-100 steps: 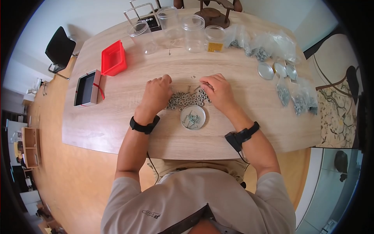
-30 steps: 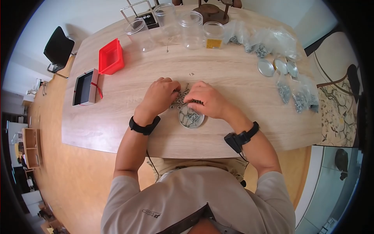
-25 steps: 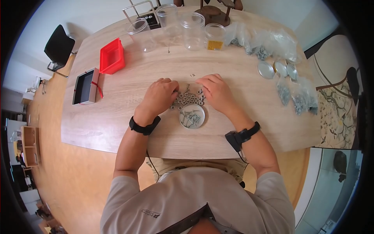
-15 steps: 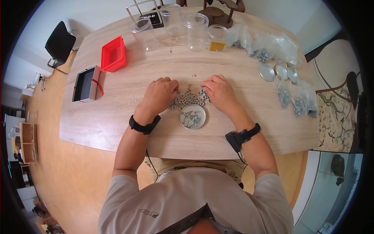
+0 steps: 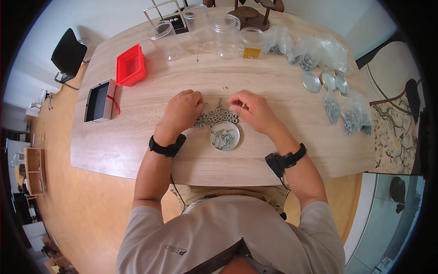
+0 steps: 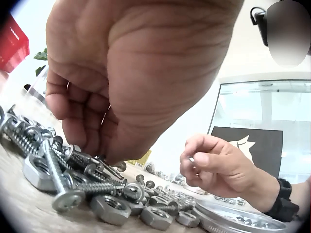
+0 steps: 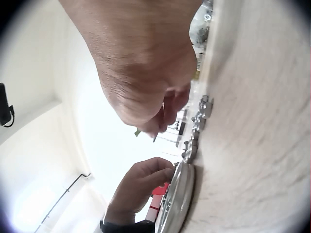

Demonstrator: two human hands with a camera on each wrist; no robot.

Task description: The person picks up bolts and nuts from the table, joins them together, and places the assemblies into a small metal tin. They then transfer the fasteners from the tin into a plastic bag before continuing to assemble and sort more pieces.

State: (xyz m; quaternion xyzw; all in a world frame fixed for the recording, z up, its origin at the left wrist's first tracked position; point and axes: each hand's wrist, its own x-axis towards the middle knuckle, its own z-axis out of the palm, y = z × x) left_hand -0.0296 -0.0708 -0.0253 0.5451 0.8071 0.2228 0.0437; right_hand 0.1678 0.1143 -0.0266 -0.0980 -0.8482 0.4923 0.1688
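A pile of loose hex nuts and screws (image 5: 218,115) lies on the table, between my two hands. My left hand (image 5: 184,112) is at the pile's left side, its fingers curled down with the tips among the screws (image 6: 60,179); whether it pinches one I cannot tell. My right hand (image 5: 256,113) hovers over the right part of the pile. Its thumb and fingertips pinch a small screw, whose thin tip (image 7: 155,138) shows in the right wrist view. Nearest me, against the pile, sits a round shallow metal dish (image 5: 239,138) with several screws inside.
Farther back stand clear plastic jars (image 5: 226,39), a red plastic basket (image 5: 143,68) and an open box (image 5: 107,107) with a red ribbon. On the right lie bags of hardware (image 5: 331,109) and metal lids (image 5: 311,82). Two tiny bits (image 5: 225,87) lie beyond the pile.
My right hand was over the dish a second ago, went back to the pile's right edge, and now has shifted slightly left with its fingertips pinched. My left hand has moved a little left.
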